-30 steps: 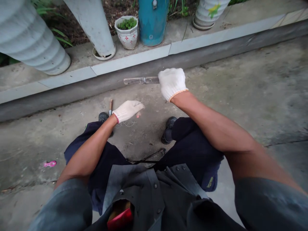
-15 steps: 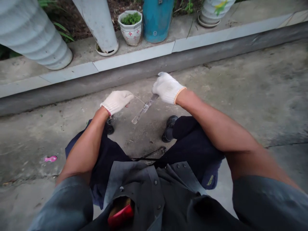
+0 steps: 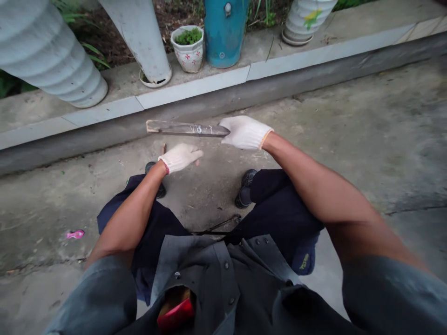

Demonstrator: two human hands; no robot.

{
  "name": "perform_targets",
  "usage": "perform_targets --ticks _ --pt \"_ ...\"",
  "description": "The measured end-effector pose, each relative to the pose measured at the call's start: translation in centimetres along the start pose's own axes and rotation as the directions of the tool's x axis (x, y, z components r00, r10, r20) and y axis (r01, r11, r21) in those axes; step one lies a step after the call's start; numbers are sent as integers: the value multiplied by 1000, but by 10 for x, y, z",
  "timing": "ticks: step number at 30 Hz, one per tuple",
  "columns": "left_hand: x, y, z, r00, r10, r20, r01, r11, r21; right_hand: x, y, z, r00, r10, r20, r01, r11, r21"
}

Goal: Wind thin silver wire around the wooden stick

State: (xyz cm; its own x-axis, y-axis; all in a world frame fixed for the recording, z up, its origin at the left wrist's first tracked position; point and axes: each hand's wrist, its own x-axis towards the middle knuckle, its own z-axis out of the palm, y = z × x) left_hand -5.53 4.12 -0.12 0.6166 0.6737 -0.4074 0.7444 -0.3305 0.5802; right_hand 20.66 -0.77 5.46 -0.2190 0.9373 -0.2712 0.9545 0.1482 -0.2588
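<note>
My right hand (image 3: 244, 132), in a white knitted glove, grips one end of a flat wooden stick (image 3: 174, 128). The stick lies nearly level and points left above the concrete. Several turns of thin pale line (image 3: 198, 129) are wound round it, close to the gloved fingers. My left hand (image 3: 181, 157), also gloved, is below the stick and apart from it, with its fingers pinched together. The strand running from those fingers is too fine to follow now. A small brown piece (image 3: 164, 149) shows behind the left wrist; its kind is unclear.
Ahead runs a low tiled ledge (image 3: 195, 92) bearing a white flowerpot (image 3: 189, 55) with a green plant, a blue container (image 3: 225, 35) and tall white pots (image 3: 70, 60). On the concrete at left lies a pink object (image 3: 75, 234). My shoes (image 3: 246, 188) stand below the hands.
The stick has swung from slanting down and left to nearly level, its free end rising leftward. My left hand has moved slightly right and down; the strand between the hands no longer shows.
</note>
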Motion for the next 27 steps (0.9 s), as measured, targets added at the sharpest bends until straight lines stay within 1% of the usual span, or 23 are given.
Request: perform_targets --ticks 2,5,7,9,12,15,17,18,20,23,25,27 --pt "0 1 3 999 38 18 -37 999 -23 5 0 5 992 92 -89 -99 993 -68" --pt "-2 6 4 997 73 38 -70 995 -72 14 2 13 975 151 -163 -176 972 -156" --pt "-4 10 4 998 47 50 -42 994 -99 20 3 19 969 161 -187 -199 958 -208" --pt "-6 13 3 998 -4 60 11 992 -124 25 4 23 964 174 -199 -225 937 -268" --pt "-9 17 0 995 -79 60 86 989 -122 30 5 27 967 182 -178 -234 911 -339" --pt "-11 18 -6 991 -128 32 131 987 -97 32 5 29 980 123 -155 -184 852 -490" --pt "-12 17 -11 990 -144 -3 143 986 -89 32 4 30 991 74 -114 -127 801 -585" --pt "-12 15 -14 989 -148 -27 145 985 -90 32 3 30 996 45 -82 -86 795 -600" --pt "-10 10 -18 986 -150 -70 142 985 -99 30 3 31 999 -44 8 41 821 -570" --pt "-6 1 -23 985 -135 -110 125 988 -95 25 6 30 972 -192 137 234 868 -437" --pt "-5 -4 -24 987 -119 -106 111 990 -83 20 11 28 950 -242 199 302 874 -381" --pt "-7 -5 -25 991 -101 -84 95 992 -79 15 16 25 933 -249 259 321 901 -291"
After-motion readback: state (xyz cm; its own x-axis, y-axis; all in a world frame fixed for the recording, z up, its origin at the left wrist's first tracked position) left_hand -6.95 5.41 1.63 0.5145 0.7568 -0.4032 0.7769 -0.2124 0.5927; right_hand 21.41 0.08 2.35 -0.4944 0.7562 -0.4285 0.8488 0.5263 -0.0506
